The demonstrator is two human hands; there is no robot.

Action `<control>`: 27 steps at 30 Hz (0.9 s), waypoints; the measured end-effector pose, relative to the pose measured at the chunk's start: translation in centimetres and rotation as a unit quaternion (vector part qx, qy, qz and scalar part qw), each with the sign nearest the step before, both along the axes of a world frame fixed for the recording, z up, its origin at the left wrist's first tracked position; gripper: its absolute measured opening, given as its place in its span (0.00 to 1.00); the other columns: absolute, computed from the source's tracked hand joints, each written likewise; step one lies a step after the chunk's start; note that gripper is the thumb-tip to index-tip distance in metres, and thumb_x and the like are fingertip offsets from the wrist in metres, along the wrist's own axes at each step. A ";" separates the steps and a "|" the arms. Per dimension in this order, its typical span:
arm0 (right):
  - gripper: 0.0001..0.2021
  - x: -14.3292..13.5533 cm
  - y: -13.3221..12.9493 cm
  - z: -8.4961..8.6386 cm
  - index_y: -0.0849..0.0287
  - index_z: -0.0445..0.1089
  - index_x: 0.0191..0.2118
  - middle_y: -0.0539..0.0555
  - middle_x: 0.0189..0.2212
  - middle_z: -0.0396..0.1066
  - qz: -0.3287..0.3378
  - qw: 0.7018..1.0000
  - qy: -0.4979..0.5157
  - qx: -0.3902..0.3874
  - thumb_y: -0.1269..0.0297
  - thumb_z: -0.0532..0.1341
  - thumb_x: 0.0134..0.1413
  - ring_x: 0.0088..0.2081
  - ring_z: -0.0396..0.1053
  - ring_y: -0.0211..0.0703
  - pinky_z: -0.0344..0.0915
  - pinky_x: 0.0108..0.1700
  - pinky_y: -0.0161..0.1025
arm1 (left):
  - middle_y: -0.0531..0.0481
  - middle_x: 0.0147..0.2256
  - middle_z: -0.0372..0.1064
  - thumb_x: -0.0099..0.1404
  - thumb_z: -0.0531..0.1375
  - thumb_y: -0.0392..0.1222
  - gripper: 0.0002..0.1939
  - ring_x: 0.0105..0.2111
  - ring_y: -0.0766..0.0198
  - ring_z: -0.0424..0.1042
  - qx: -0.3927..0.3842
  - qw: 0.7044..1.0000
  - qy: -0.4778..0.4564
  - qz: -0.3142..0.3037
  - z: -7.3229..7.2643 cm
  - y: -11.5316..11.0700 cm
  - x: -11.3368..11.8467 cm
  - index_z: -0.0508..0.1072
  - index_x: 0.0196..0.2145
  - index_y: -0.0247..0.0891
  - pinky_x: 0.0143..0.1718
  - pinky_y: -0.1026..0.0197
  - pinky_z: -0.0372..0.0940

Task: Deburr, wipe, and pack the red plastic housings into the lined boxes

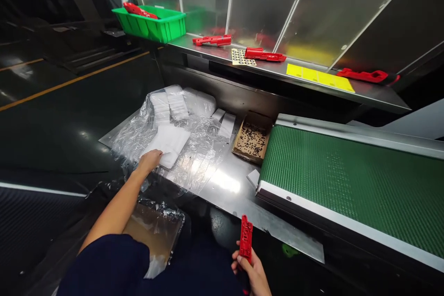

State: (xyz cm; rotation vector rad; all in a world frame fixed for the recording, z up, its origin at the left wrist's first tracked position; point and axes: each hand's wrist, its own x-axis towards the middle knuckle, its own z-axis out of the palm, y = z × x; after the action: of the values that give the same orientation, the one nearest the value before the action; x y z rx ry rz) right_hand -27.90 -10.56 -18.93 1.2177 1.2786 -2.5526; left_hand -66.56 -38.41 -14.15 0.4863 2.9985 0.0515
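Note:
My left hand (150,161) reaches out to a fanned stack of white, thin foam-like sheets (171,141) on the metal table. Its fingers are closed at the near left edge of the stack, with a sheet between them. In my right hand (251,269), low in front of my body, is a red plastic tool housing (246,237). The thumb lies across its lower part, and its ribbed inner side faces up. Behind the stack, more bundled white sheets (169,104) lie in clear plastic film (133,132).
A cardboard box (239,150) of small dark parts stands beside a green conveyor belt (322,171). The shelf above holds red housings (212,40), a sticker sheet (239,57), yellow sheets (319,77) and a green bin (152,25). Below left is a film-lined carton (156,229).

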 end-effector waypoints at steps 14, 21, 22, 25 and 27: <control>0.26 1.4 0.6 1.3 0.59 0.70 0.38 0.49 0.26 0.71 0.010 0.999 -0.025 0.042 0.47 0.74 0.35 0.25 0.67 0.40 0.64 0.28 0.37 | 0.41 0.43 0.75 0.63 0.50 0.40 0.15 0.45 0.51 0.73 0.219 0.958 0.089 0.161 3.3 1.2 0.3 0.72 0.43 0.37 0.47 0.57 0.65; 0.25 1.2 1.2 2.1 0.61 0.72 0.36 0.50 0.21 0.69 0.084 0.995 -0.011 0.055 0.45 0.73 0.37 0.24 0.65 0.39 0.62 0.28 0.36 | 0.49 0.26 0.70 0.60 0.55 0.48 0.16 0.27 0.58 0.70 0.328 0.932 0.078 0.135 8.2 3.0 4.4 0.73 0.39 0.37 0.31 0.61 0.64; 0.25 0.9 1.2 2.4 0.61 0.73 0.35 0.50 0.22 0.70 0.091 0.994 -0.005 0.053 0.46 0.73 0.37 0.24 0.65 0.39 0.61 0.28 0.36 | 0.50 0.26 0.69 0.58 0.56 0.50 0.16 0.26 0.59 0.68 0.343 0.930 0.063 0.118 8.8 3.5 5.3 0.74 0.37 0.37 0.29 0.62 0.63; 0.23 -0.7 1.1 3.4 0.61 0.74 0.35 0.51 0.23 0.71 0.105 0.993 0.024 0.054 0.48 0.73 0.37 0.23 0.66 0.38 0.60 0.28 0.35 | 0.49 0.25 0.69 0.55 0.60 0.59 0.20 0.22 0.62 0.65 0.388 0.919 0.000 0.066 10.6 5.5 8.6 0.75 0.32 0.38 0.23 0.63 0.60; 0.22 -2.2 0.8 4.2 0.61 0.75 0.37 0.54 0.26 0.75 0.115 0.991 0.054 0.042 0.49 0.73 0.38 0.25 0.67 0.39 0.62 0.29 0.36 | 0.50 0.22 0.68 0.52 0.64 0.61 0.21 0.19 0.64 0.63 0.447 0.890 -0.090 0.024 11.6 7.1 11.2 0.74 0.27 0.38 0.19 0.65 0.57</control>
State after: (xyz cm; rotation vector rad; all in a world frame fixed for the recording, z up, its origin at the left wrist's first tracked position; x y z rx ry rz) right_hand -30.08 -9.79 -14.69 0.8931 1.4663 -2.4503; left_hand -55.40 -31.35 -2.53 0.4235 2.6255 1.4232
